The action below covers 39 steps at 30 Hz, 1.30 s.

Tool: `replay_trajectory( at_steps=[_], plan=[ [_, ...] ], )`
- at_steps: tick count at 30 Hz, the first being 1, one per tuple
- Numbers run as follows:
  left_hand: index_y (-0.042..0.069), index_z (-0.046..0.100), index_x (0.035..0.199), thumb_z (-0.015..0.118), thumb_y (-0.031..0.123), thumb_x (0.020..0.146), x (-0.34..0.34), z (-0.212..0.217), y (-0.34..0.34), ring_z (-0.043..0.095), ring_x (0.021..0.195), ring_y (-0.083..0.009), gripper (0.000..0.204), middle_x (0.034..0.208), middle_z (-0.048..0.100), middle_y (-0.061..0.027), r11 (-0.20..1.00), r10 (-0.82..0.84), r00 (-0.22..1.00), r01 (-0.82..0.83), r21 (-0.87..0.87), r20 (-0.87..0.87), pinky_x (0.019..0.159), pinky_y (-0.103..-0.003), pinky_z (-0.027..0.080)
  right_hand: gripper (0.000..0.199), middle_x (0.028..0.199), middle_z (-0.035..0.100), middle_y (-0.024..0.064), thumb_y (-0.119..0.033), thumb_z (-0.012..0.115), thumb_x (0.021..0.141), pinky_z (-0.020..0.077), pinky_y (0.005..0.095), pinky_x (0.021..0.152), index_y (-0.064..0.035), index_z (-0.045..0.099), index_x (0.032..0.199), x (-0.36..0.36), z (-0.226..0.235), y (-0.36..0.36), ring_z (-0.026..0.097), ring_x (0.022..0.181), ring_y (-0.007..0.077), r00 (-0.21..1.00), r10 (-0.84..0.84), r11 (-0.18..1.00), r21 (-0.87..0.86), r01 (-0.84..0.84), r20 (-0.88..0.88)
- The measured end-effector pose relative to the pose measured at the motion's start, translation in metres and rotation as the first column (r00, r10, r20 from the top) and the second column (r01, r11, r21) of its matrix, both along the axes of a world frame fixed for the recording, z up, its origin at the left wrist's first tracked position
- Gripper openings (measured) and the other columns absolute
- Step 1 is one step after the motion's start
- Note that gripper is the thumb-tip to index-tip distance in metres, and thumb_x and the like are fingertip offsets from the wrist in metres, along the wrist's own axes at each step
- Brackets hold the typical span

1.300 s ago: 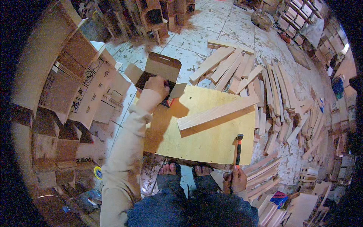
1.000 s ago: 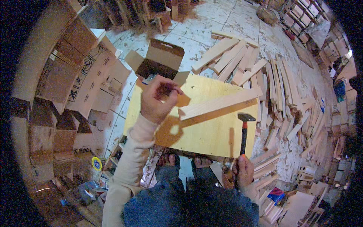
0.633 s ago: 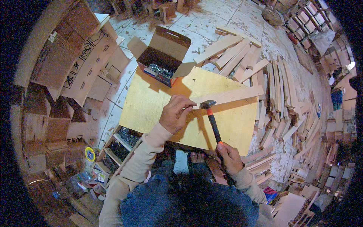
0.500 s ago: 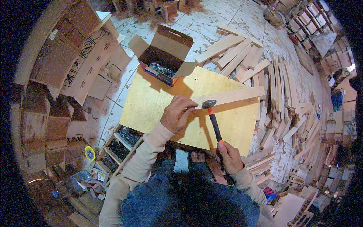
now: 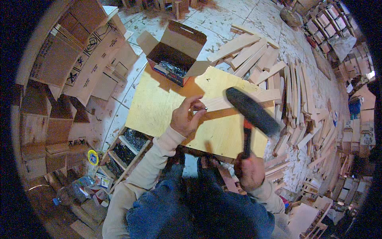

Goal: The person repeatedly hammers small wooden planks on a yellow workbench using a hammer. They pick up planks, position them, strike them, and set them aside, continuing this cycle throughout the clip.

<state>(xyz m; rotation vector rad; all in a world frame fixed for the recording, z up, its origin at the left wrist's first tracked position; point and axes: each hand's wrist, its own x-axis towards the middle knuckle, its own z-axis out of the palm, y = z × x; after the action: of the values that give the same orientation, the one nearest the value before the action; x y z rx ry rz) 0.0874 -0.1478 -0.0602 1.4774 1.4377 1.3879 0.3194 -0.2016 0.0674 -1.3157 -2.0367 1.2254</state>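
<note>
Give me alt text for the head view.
The right hand holds a blurred hammer over a yellow board while the left hand pinches what looks like a nail at the left end of a pale wooden strip. An open box of metal pieces sits at the board's far edge.

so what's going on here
A person's right hand grips a hammer, its blurred head held up above a pale wooden strip. Near the strip's left end, the left hand pinches what looks like a nail. The strip lies on a yellow board, where an open cardboard box holds loose metal pieces.
</note>
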Motion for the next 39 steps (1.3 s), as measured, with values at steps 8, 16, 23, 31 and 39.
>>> replay_trajectory(
  at_steps=[8,16,23,31,39],
  plan=[
    [0.004,0.049,0.13,0.071,0.013,0.079,-0.019,-0.001,0.0,0.059,0.109,-0.0338,0.056,0.118,0.058,-0.0199,0.965,0.038,0.929,0.062,0.256,-0.369,0.092,-0.04,0.049,0.041,0.055,0.055,0.0138,-0.032,0.045,0.1,0.0397,0.0376,0.047,0.0014,0.054,0.078,0.005,-0.035,0.002,0.054,0.047,0.0253,0.948,-0.143,0.975,-0.125,0.185,0.285],
    [0.003,0.051,0.128,0.068,0.007,0.077,-0.032,-0.014,-0.008,0.064,0.092,-0.0272,0.054,0.109,0.059,-0.0163,0.987,-0.159,0.981,0.158,-0.016,-0.107,0.079,-0.034,0.053,0.04,0.06,0.059,0.02,-0.036,0.044,0.099,0.0452,0.0458,0.052,0.0003,0.059,0.091,0.015,-0.03,-0.004,0.061,0.056,0.0407,0.956,-0.139,0.967,-0.174,0.188,0.259],
    [0.002,0.053,0.125,0.071,0.006,0.077,-0.02,-0.005,-0.01,0.064,0.086,-0.0186,0.052,0.105,0.061,-0.0121,0.986,-0.144,0.988,0.139,-0.091,-0.052,0.072,-0.029,0.054,0.035,0.056,0.055,0.0127,-0.03,0.042,0.1,0.0406,0.0407,0.049,-0.0016,0.055,0.084,0.011,-0.029,-0.006,0.055,0.05,0.0281,0.987,-0.007,0.999,-0.045,0.014,0.158],
    [-0.001,0.053,0.124,0.073,0.006,0.076,-0.019,-0.016,-0.012,0.065,0.085,-0.0202,0.052,0.109,0.061,-0.0151,0.993,-0.119,0.992,0.119,0.005,-0.04,0.074,-0.03,0.055,0.04,0.056,0.047,0.0036,-0.046,0.047,0.095,0.0324,0.0345,0.033,-0.0105,0.051,0.076,0.026,0.037,0.011,0.043,0.043,0.0172,0.488,-0.125,0.985,-0.166,-0.041,-0.864],
    [0.001,0.052,0.128,0.07,0.006,0.075,-0.018,-0.019,-0.014,0.065,0.084,-0.0217,0.056,0.105,0.061,-0.0151,0.993,-0.091,0.972,0.104,0.052,-0.216,0.075,-0.032,0.054,0.03,0.062,0.052,0.0186,-0.03,0.044,0.096,0.0409,0.0476,0.05,-0.0046,0.056,0.084,0.005,-0.007,-0.005,0.05,0.052,0.0424,0.934,-0.29,0.954,-0.012,0.299,0.209]
  ],
)
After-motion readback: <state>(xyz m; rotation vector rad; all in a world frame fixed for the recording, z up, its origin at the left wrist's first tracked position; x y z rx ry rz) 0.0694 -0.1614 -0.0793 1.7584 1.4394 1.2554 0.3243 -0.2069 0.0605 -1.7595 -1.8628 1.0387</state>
